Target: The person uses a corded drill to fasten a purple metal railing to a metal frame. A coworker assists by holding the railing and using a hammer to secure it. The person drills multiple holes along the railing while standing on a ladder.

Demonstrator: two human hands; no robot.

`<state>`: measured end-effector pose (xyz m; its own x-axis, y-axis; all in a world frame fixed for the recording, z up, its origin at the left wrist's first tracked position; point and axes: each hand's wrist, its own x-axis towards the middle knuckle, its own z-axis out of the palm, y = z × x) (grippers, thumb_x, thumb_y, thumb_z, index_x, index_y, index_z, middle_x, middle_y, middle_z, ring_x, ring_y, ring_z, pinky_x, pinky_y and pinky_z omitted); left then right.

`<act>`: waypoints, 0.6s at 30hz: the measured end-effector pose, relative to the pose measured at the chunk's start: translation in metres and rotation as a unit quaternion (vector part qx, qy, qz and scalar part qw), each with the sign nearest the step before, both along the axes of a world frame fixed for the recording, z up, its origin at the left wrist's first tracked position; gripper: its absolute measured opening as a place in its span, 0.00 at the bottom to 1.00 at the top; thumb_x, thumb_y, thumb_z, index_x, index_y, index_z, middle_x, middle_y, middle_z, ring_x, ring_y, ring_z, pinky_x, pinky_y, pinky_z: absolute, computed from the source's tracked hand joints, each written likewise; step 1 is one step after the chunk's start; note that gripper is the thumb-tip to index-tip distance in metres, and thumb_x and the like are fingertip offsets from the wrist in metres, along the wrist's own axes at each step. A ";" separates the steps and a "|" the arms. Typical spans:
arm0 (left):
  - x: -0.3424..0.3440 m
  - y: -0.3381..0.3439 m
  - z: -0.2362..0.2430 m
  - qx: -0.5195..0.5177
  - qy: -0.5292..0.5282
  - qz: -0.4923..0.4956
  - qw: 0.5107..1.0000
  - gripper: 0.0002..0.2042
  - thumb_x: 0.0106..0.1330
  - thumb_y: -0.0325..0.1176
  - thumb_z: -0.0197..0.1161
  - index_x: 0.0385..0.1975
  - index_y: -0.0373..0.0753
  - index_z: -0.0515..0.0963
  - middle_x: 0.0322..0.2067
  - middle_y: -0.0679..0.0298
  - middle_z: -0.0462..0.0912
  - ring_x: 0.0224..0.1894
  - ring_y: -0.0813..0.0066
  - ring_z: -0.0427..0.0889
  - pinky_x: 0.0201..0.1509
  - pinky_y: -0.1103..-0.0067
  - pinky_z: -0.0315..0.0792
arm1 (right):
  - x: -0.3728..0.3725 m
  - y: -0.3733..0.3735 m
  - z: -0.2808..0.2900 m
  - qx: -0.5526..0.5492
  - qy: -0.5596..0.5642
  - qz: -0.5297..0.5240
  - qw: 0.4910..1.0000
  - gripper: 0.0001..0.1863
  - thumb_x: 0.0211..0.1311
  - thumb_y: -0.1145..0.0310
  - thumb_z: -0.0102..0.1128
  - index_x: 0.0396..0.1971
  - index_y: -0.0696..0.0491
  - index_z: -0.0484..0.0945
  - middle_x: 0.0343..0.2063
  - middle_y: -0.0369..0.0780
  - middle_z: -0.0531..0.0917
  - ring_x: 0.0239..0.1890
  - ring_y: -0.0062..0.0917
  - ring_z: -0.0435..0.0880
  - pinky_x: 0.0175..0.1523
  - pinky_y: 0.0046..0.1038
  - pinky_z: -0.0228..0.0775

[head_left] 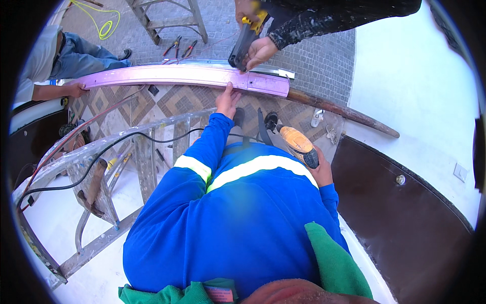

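Note:
My left hand [228,101] holds the near edge of a long pink-filmed metal rail [187,74], its index finger up on the face. My right hand [321,167] is closed on an orange and black power tool [296,141] at my right hip. Above the rail, a co-worker's hand [258,53] holds a black and yellow tool [240,48] near the rail's right part. At the left, another person's hand [76,90] holds the rail's end. A silver metal strip [281,72] lies behind the pink rail, and a wooden pole [354,114] extends rightward under it.
An aluminium ladder [136,218] with black and red cables stands at my left, another ladder [167,24] at the back. Pliers [190,48] and a yellow hose [106,28] lie on the paving. A white wall [415,71] and dark panel [395,213] border the right.

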<state>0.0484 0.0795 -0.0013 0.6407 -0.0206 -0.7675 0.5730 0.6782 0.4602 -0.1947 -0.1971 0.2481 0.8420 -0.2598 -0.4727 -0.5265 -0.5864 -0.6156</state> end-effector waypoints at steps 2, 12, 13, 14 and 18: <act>0.001 -0.002 0.000 0.023 0.012 0.003 1.000 0.25 0.72 0.42 0.67 0.56 0.27 0.70 0.50 0.52 0.76 0.55 0.57 0.78 0.65 0.62 0.76 | 0.000 0.000 0.000 0.006 -0.005 0.002 1.000 0.37 0.57 0.60 0.75 0.66 0.45 0.70 0.48 0.49 0.87 0.53 0.46 0.86 0.55 0.38 0.78; 0.001 0.000 0.003 0.039 -0.020 0.002 0.999 0.21 0.71 0.40 0.69 0.50 0.26 0.74 0.44 0.55 0.79 0.45 0.62 0.81 0.56 0.65 0.81 | -0.002 -0.003 0.002 -0.006 0.006 0.006 1.000 0.37 0.57 0.59 0.76 0.67 0.45 0.70 0.47 0.50 0.87 0.53 0.45 0.86 0.55 0.38 0.78; 0.000 0.000 0.003 0.040 -0.020 0.002 0.999 0.21 0.71 0.40 0.68 0.50 0.26 0.74 0.43 0.55 0.79 0.45 0.62 0.81 0.56 0.65 0.81 | -0.002 -0.003 0.000 -0.006 0.005 0.006 1.000 0.37 0.57 0.59 0.76 0.67 0.45 0.70 0.47 0.50 0.87 0.53 0.46 0.86 0.55 0.38 0.78; 0.000 0.000 0.004 0.040 -0.021 0.001 0.999 0.21 0.72 0.39 0.68 0.50 0.26 0.74 0.43 0.55 0.79 0.45 0.62 0.81 0.56 0.64 0.81 | -0.003 -0.003 -0.001 0.000 -0.011 0.007 1.000 0.38 0.57 0.59 0.76 0.67 0.45 0.70 0.47 0.50 0.87 0.52 0.46 0.86 0.55 0.38 0.78; 0.000 0.000 0.005 0.041 -0.018 0.007 0.999 0.20 0.72 0.39 0.67 0.50 0.27 0.74 0.42 0.55 0.79 0.45 0.62 0.81 0.56 0.64 0.81 | -0.005 -0.003 -0.005 -0.005 0.013 0.002 1.000 0.38 0.56 0.58 0.76 0.67 0.45 0.69 0.47 0.50 0.87 0.52 0.47 0.86 0.54 0.39 0.78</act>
